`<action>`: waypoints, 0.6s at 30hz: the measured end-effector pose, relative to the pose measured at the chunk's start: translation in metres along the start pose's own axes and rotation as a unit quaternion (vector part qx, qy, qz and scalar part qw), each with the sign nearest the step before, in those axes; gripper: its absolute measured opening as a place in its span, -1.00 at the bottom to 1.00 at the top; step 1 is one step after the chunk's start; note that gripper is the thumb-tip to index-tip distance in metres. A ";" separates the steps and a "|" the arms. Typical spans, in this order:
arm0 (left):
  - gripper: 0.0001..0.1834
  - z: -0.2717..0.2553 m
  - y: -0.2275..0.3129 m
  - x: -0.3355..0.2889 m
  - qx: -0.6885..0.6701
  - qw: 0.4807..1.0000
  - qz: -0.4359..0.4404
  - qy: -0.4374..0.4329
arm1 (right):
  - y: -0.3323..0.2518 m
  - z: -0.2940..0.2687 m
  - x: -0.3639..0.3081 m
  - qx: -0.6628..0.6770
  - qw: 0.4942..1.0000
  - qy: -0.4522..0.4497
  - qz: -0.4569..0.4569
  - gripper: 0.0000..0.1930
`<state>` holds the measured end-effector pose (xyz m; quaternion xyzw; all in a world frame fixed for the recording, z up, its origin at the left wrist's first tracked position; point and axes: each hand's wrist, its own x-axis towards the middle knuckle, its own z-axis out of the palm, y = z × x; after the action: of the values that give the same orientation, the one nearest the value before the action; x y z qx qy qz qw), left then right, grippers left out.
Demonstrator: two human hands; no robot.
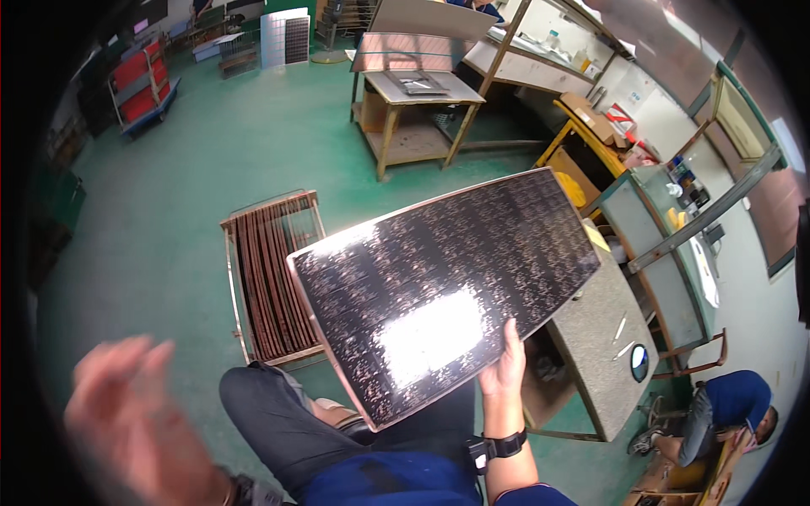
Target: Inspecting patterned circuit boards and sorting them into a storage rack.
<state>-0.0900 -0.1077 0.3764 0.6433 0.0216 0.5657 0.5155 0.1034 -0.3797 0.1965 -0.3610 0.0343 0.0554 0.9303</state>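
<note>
A large dark, glossy rectangular panel (523, 253) with a pale rim and rows of speckled marks is tilted in front of me. Bright light reflects off its lower middle. My right hand (504, 364) grips its lower right edge, thumb on the top face and the other fingers hidden beneath. Away from the panel, at the lower left, my left hand (139, 413) is raised and blurred, its fingers apart with nothing visible in them. Just beyond the panel's left edge, a floor rack (229, 278) holds several thin brown-edged sheets standing side by side.
To my right stands a grey-topped table (603, 346) with a round dark object (639, 362) and pen-like sticks. A worktable (422, 97) is ahead. Another person (734, 413) bends low at the right. A red-loaded cart (139, 84) stands far left on the green floor.
</note>
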 end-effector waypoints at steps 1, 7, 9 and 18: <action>-0.59 0.019 -0.044 -0.012 -0.043 0.990 -0.131 -0.023 | -0.004 -0.008 0.004 0.000 1.000 0.005 -0.012 -0.62; -0.47 0.026 -0.125 -0.095 -0.196 0.823 -0.530 -0.061 | 0.006 0.011 -0.005 0.055 0.998 0.004 0.009 -0.60; -0.46 0.014 -0.136 -0.086 -0.254 0.804 -0.536 0.036 | 0.003 0.008 -0.005 0.052 0.999 0.008 0.009 -0.62; -0.51 -0.425 -0.045 -0.014 0.055 0.881 -0.135 0.450 | 0.002 0.018 0.004 0.054 0.998 -0.010 -0.012 -0.61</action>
<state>-0.3888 0.1769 0.2627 0.3382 0.3686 0.7171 0.4854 0.1080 -0.3657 0.2086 -0.3103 0.0234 0.0455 0.9492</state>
